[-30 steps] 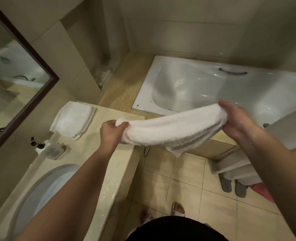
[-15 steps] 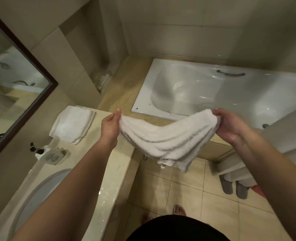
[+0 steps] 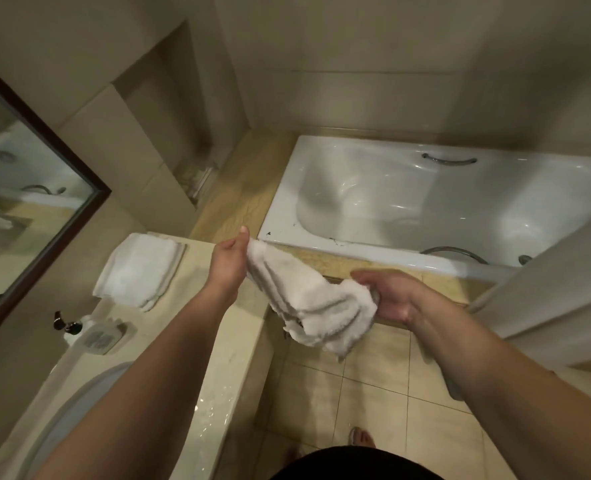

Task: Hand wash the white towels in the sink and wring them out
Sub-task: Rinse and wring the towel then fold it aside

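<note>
A bunched white towel [image 3: 308,299] hangs in the air past the right end of the counter, over the tiled floor. My left hand [image 3: 230,263] grips its upper end, thumb up. My right hand [image 3: 387,294] holds the lower, gathered end, palm turned toward me, lower than the left hand. A second white towel [image 3: 140,270] lies folded on the beige counter [image 3: 204,358]. The oval sink [image 3: 72,407] sits at the lower left, partly hidden by my left forearm.
A white bathtub [image 3: 408,202] with a metal grab handle lies beyond the counter. A dark-framed mirror [image 3: 27,195] is on the left wall. A small dark-capped bottle [image 3: 67,323] and a soap dish [image 3: 100,337] stand beside the sink. White fabric [image 3: 547,282] hangs at the right.
The towel was stretched wide between both hands; now the right hand has dropped and come inward, so the towel hangs shorter, bunched and slanting down to the right.
</note>
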`<state>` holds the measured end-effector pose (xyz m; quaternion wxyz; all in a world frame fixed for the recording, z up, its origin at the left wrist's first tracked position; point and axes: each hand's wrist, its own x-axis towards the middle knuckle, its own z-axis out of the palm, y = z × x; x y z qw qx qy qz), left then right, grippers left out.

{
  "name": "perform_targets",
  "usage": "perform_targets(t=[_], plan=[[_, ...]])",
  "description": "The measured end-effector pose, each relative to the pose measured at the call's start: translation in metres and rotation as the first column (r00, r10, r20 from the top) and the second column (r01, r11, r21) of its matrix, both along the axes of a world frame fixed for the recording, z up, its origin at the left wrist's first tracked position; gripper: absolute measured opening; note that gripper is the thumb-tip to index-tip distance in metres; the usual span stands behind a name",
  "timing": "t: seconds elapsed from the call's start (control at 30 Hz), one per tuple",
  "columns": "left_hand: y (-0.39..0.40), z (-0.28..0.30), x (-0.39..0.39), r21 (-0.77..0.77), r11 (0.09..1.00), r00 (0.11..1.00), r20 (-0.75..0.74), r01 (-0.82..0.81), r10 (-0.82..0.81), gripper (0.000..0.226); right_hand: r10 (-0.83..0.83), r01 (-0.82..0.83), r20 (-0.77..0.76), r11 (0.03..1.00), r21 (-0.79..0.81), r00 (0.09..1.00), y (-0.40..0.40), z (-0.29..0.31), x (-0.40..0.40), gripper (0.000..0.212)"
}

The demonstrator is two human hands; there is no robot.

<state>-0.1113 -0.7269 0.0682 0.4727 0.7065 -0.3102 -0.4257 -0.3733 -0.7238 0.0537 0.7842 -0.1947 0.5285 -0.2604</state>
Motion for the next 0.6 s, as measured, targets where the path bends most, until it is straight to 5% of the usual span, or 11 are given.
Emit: perform_targets(t=[0.13,0.23,0.3,0.4,0.6], plan=[[0.001,0.003,0.005,0.014,1.000,0.966,-0.258,0.015,-0.010,0.027,-0.399,0.454,0.229,0.842,-0.291,0.888,-0.023,0.028,0.006,0.022],[0.007,0.001,0.018,0.041,0.997,0.916,-0.400,0.063,-0.041,0.031,-0.371,0.422,0.208,0.845,-0.328,0.905,-0.033,0.035,0.004,0.021],[0.012,-0.003,0.021,0.079,0.996,0.959,-0.282,0.041,-0.017,0.029,-0.385,0.387,0.085,0.839,-0.382,0.919,-0.036,0.034,0.001,0.022],[0.014,-0.011,0.028,0.100,0.994,0.998,-0.032,-0.054,0.057,0.027,-0.581,0.582,0.138,0.707,-0.403,0.802,-0.044,0.033,-0.011,0.028],[0.006,-0.015,0.049,0.172,0.969,0.936,0.334,-0.179,0.113,0.046,-0.712,0.656,0.076,0.593,-0.467,0.698,-0.062,0.022,-0.045,0.030]])
